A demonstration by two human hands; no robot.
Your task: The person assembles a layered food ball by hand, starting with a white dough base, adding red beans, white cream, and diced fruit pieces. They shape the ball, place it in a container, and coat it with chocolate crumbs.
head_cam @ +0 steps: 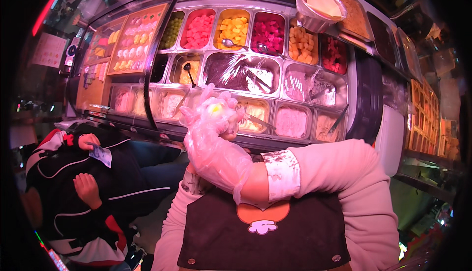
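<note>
My right hand (208, 125), in a loose clear plastic glove, curls around a pale rounded lump (215, 109) with a bright yellow spot. What the lump is cannot be told. My left hand (188, 115) is largely hidden behind the right one; only some gloved fingers seem to show at its left, so its grip is unclear. Both hands are above the front row of steel pans. Beside them, a pan of cream-coloured filling (254, 114) holds a spatula (260, 121). A pan of pink filling (291, 121) lies further right.
Behind stand pans of diced mango (232, 27), pink cubes (199, 31) and dragon fruit (268, 31), some with spoons. Film partly covers a dark-filled pan (228, 70). A glass case of sweets (136, 42) is left. A person's hand (88, 141) holds a banknote (100, 155).
</note>
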